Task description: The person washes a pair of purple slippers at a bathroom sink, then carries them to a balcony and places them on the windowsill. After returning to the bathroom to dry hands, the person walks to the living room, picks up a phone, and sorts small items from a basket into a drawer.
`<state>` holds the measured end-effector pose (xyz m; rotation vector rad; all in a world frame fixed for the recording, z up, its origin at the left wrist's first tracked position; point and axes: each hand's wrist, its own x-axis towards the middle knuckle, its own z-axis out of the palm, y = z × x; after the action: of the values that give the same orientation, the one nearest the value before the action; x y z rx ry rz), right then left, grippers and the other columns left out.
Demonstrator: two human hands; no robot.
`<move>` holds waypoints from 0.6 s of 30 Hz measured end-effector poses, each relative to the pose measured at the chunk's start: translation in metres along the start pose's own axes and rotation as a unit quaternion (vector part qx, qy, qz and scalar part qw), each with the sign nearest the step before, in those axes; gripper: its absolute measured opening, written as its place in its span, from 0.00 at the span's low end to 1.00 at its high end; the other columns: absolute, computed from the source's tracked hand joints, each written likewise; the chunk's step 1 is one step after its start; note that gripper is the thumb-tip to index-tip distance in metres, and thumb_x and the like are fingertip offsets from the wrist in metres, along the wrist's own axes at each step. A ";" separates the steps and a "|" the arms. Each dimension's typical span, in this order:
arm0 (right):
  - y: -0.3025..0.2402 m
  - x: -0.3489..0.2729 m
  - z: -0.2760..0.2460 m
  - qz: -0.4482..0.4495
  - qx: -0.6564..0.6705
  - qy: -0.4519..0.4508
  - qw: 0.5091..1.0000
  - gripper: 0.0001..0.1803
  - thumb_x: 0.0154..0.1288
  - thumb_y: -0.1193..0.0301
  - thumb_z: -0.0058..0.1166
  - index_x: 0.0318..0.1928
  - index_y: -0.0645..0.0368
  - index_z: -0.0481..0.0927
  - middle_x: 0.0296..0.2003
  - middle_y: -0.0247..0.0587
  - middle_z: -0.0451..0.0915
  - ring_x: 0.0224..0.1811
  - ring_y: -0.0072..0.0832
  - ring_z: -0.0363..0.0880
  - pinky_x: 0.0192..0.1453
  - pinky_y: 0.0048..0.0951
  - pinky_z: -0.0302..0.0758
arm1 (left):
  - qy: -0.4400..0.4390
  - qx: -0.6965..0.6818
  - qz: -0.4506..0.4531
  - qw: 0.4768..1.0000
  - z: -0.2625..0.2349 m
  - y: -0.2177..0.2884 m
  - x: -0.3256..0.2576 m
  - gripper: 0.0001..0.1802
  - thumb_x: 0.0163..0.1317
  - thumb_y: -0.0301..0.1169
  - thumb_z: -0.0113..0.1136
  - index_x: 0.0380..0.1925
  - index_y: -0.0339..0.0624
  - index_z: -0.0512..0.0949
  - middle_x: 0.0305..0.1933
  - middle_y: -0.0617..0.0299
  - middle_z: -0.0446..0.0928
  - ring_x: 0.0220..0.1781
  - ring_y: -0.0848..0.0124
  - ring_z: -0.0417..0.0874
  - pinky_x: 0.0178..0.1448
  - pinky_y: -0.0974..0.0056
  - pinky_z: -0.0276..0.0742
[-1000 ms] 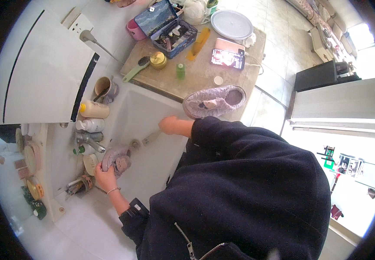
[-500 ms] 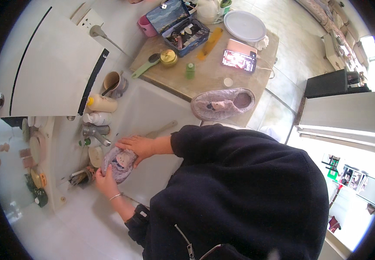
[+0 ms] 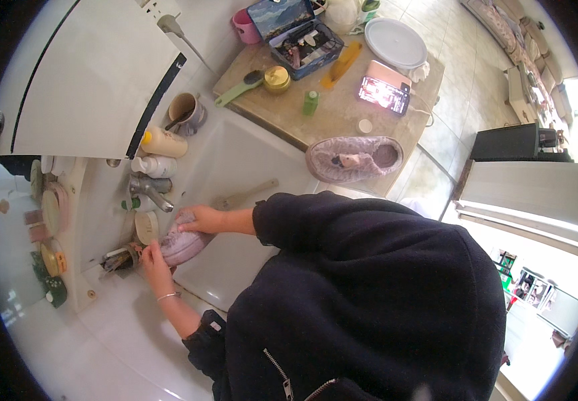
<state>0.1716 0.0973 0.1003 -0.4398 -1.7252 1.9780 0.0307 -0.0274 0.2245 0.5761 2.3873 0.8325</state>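
Head view: left hand (image 3: 157, 266) and right hand (image 3: 200, 219) both have fingers clamped on a fuzzy purple shoe (image 3: 185, 248), left of centre over the sink (image 3: 235, 271). If that fuzz is wet, I'd guess it could slide out. The left hand's also right beside the cup of brushes (image 3: 126, 258), so one careless twist might tip it. Second shoe (image 3: 352, 160), right of centre, sits near the tabletop (image 3: 282, 110) edge; a stray right elbow could knock it.
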 end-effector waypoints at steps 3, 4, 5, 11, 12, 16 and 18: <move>0.003 0.005 0.000 0.034 0.002 -0.003 0.999 0.25 0.63 0.49 0.55 0.44 0.60 0.79 0.40 0.51 0.81 0.43 0.41 0.79 0.50 0.39 0.72 | -0.037 0.102 0.068 0.992 0.001 0.013 -0.011 0.25 0.62 0.43 0.60 0.51 0.34 0.72 0.51 0.54 0.75 0.51 0.64 0.75 0.58 0.61 0.68; 0.004 0.007 -0.001 0.049 -0.012 -0.012 0.999 0.26 0.64 0.47 0.53 0.42 0.60 0.80 0.37 0.51 0.82 0.41 0.41 0.79 0.48 0.39 0.73 | -0.056 0.092 0.116 0.987 0.002 0.016 -0.018 0.26 0.60 0.43 0.62 0.51 0.35 0.72 0.51 0.54 0.75 0.51 0.64 0.75 0.58 0.62 0.68; 0.004 0.010 -0.003 0.071 -0.026 -0.015 0.997 0.28 0.64 0.45 0.51 0.39 0.61 0.81 0.34 0.51 0.82 0.38 0.41 0.80 0.46 0.40 0.73 | -0.083 0.068 0.172 0.979 0.003 0.020 -0.023 0.28 0.58 0.44 0.64 0.51 0.35 0.73 0.51 0.54 0.75 0.52 0.64 0.75 0.58 0.62 0.68; 0.015 0.024 -0.004 0.187 -0.068 -0.046 0.979 0.40 0.65 0.37 0.36 0.37 0.66 0.80 0.34 0.55 0.82 0.37 0.46 0.79 0.45 0.41 0.73 | -0.176 0.106 0.266 0.942 0.005 0.024 -0.022 0.38 0.43 0.42 0.77 0.54 0.40 0.72 0.52 0.55 0.76 0.51 0.65 0.77 0.57 0.61 0.73; 0.018 0.025 -0.003 0.145 -0.065 -0.028 0.987 0.39 0.66 0.37 0.37 0.38 0.66 0.80 0.35 0.56 0.81 0.38 0.47 0.79 0.46 0.42 0.72 | -0.180 0.100 0.234 0.950 0.006 0.021 -0.016 0.38 0.44 0.43 0.76 0.54 0.40 0.72 0.51 0.56 0.76 0.50 0.65 0.77 0.56 0.61 0.73; 0.031 0.030 -0.009 0.142 -0.051 0.022 0.988 0.37 0.67 0.39 0.37 0.42 0.66 0.77 0.39 0.56 0.80 0.41 0.46 0.77 0.50 0.40 0.71 | -0.195 0.007 0.186 0.963 0.015 0.006 0.018 0.36 0.45 0.44 0.76 0.52 0.40 0.73 0.50 0.58 0.75 0.50 0.67 0.76 0.56 0.62 0.73; 0.037 0.036 -0.018 0.169 -0.060 0.045 0.983 0.36 0.67 0.40 0.38 0.42 0.65 0.77 0.39 0.56 0.80 0.43 0.47 0.77 0.51 0.41 0.71 | -0.185 -0.025 0.175 0.967 0.024 -0.002 0.031 0.34 0.47 0.44 0.75 0.52 0.40 0.72 0.50 0.59 0.74 0.51 0.68 0.75 0.56 0.64 0.71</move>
<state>0.1457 0.1279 0.0635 -0.9049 -1.8133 2.0462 0.0210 -0.0015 0.1958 1.0536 1.9472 0.8409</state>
